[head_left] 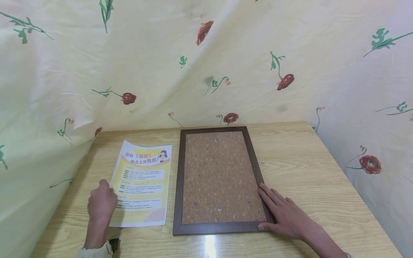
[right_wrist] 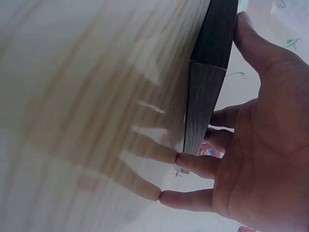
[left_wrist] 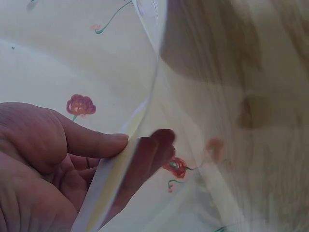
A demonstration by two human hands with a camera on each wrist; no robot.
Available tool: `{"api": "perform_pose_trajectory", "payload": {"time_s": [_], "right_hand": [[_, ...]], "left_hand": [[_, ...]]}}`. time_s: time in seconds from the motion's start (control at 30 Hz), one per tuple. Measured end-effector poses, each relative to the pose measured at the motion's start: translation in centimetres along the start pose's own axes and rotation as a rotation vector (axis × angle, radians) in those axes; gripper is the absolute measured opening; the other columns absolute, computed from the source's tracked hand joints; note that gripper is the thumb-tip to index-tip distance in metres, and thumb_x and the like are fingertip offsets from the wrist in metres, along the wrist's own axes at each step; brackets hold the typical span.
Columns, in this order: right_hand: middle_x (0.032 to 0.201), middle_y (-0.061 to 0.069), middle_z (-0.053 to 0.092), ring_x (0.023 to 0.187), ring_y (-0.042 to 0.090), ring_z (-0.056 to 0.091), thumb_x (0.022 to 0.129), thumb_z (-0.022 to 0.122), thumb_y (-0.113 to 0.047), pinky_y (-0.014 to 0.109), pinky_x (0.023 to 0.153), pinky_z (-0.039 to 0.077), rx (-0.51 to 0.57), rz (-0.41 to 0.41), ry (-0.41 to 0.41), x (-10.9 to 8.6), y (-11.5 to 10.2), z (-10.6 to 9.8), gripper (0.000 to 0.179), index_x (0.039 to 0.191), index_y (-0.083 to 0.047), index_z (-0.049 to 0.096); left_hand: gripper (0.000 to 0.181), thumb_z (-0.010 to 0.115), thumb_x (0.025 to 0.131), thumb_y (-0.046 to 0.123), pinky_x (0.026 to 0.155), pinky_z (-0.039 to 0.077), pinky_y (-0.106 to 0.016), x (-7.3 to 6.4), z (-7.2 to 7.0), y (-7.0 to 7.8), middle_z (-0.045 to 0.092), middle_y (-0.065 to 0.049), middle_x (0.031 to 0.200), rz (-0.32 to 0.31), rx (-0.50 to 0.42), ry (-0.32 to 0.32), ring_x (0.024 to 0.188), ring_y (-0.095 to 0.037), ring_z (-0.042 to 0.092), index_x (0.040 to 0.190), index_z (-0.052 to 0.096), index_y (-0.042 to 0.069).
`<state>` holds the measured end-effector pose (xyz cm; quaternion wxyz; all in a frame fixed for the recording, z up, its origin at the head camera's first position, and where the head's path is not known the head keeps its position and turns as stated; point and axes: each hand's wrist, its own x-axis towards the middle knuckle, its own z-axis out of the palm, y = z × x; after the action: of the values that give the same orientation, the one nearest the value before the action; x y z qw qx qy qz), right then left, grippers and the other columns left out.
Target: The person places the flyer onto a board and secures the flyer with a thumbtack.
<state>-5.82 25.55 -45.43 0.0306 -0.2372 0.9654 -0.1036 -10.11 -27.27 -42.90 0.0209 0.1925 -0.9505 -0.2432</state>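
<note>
A printed sheet of paper (head_left: 145, 186) with a yellow and white layout lies left of a cork board (head_left: 222, 175) in a dark brown frame. My left hand (head_left: 102, 200) pinches the sheet's left edge; in the left wrist view the thumb (left_wrist: 113, 144) is on one face and the fingers are behind the sheet (left_wrist: 120, 169). At the board's lower right corner rests my right hand (head_left: 287, 216), fingers spread and nearly straight. In the right wrist view its thumb and fingers touch the dark frame (right_wrist: 207, 82) without curling round it.
Both items are on a wood-grain table (head_left: 300, 154). A flowered cloth (head_left: 155, 64) hangs behind it and at both sides. Small shiny clear bits (head_left: 216, 139) sit on the cork, and a tiny one (head_left: 263, 162) lies on the table right of the frame.
</note>
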Motion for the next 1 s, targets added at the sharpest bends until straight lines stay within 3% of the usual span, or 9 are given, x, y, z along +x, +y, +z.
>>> {"api": "perform_pose_trajectory", "payload": {"time_s": [0.27,0.5,0.73,1.0], "right_hand": [[0.158,0.012,0.03,0.134,0.044,0.04,0.081,0.057,-0.076,0.071,0.087,0.042,0.011,0.013,-0.013,0.0,0.0,0.0,0.102,0.151,-0.005,0.036],[0.158,0.012,0.03,0.134,0.043,0.041,0.081,0.056,-0.076,0.07,0.087,0.043,0.002,0.006,-0.005,0.0,0.0,0.0,0.102,0.151,-0.005,0.036],[0.158,0.013,0.03,0.134,0.043,0.041,0.082,0.056,-0.075,0.07,0.087,0.043,-0.004,-0.002,0.003,-0.1,-0.1,-0.1,0.101,0.151,-0.004,0.036],[0.158,0.014,0.031,0.134,0.044,0.041,0.082,0.057,-0.075,0.071,0.087,0.043,0.006,0.003,0.001,0.0,-0.1,-0.1,0.101,0.15,-0.003,0.037]], "left_hand": [[0.025,0.048,0.096,-0.001,0.053,0.046,-0.056,-0.2,-0.5,0.1,0.059,-0.042,0.093,0.03,0.018,0.149,0.067,-0.051,0.06,0.115,0.052,-0.017],[0.027,0.05,0.095,0.0,0.065,0.046,-0.062,-0.3,-1.2,0.3,0.059,-0.041,0.105,0.017,-0.003,0.198,0.087,-0.059,0.059,0.115,0.057,-0.016],[0.027,0.051,0.093,0.0,0.072,0.044,-0.063,-0.5,-1.8,0.1,0.06,-0.04,0.104,0.05,-0.043,0.256,0.091,-0.059,0.057,0.111,0.06,-0.018],[0.028,0.051,0.095,0.001,0.07,0.046,-0.058,-0.5,-2.6,0.3,0.061,-0.039,0.099,0.027,-0.117,0.26,0.087,-0.052,0.06,0.112,0.059,-0.019]]}}
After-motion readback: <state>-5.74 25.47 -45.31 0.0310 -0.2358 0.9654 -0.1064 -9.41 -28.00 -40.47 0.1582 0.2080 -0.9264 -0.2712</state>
